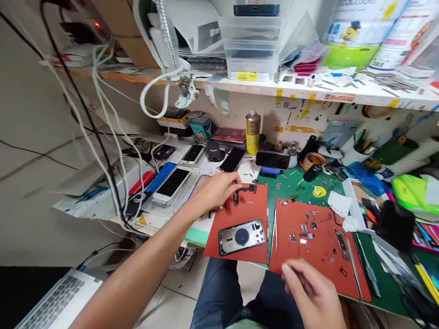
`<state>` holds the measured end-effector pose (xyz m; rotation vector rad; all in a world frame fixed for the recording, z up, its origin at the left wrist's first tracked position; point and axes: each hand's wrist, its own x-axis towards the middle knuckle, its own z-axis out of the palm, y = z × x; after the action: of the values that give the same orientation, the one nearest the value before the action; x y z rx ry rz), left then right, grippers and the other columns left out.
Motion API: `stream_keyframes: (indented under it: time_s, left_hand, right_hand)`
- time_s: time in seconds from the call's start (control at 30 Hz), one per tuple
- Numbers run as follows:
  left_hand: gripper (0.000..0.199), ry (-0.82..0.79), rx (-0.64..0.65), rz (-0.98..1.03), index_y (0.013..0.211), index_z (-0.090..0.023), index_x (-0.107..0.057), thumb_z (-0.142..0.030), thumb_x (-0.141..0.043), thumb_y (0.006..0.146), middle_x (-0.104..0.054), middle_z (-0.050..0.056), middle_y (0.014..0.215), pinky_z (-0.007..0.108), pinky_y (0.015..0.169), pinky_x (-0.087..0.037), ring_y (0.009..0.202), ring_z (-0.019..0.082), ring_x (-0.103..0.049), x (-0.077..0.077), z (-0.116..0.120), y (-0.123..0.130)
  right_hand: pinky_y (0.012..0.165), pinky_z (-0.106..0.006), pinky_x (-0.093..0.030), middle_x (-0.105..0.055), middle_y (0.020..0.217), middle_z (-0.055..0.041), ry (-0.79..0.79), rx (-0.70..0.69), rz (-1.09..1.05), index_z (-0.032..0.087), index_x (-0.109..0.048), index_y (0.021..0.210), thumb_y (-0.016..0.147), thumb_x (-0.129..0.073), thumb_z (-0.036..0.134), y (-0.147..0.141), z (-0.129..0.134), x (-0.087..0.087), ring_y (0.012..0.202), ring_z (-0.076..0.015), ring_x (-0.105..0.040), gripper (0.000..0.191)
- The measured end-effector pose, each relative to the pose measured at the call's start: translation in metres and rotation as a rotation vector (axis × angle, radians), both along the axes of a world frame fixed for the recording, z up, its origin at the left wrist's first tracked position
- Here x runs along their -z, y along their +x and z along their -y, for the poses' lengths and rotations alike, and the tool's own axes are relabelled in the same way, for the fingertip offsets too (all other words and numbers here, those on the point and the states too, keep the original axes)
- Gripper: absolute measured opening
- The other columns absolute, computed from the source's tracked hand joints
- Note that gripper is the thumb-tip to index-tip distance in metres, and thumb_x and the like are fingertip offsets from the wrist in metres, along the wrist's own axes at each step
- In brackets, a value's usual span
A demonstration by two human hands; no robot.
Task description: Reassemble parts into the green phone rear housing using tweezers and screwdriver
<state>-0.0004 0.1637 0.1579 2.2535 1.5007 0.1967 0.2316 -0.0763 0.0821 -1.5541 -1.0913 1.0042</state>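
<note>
My left hand (221, 188) is at the upper left corner of the left red mat (214, 242), its fingers pressed together beside a dark flex part (247, 188); what they pinch, if anything, is hidden. Below it on that mat lies an opened phone housing (242, 237) with a round dark ring. My right hand (310, 290) hovers at the front edge of the right red mat (284, 219), fingers curled and slightly blurred. Small screws and metal parts (310, 236) are scattered over the right mat.
Several phones, including a white one (173, 184), lie at the left. A yellow spray can (253, 132) and a propped phone (272, 160) stand behind the mats. Tweezers and tools (368, 265) lie at the right. A shelf (260, 87) hangs above; a laptop (58, 299) is lower left.
</note>
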Motion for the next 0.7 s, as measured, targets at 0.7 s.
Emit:
stream_keyframes:
  time_s: [0.7]
  left_hand:
    - [0.025,-0.080,0.244,0.530,0.114,-0.022,-0.083,-0.025,-0.058,0.113,-0.081,0.004,0.106,0.029,0.083,-0.055,0.095,0.018,-0.076,0.009,0.137,0.023]
  right_hand:
    - [0.063,-0.026,-0.053,-0.077,0.077,-0.0047,-0.089,-0.118,-0.284,0.019,-0.086,0.095,0.091,-0.080,0.064,-0.024,-0.032,-0.030,0.068,-0.0163,-0.066,0.046]
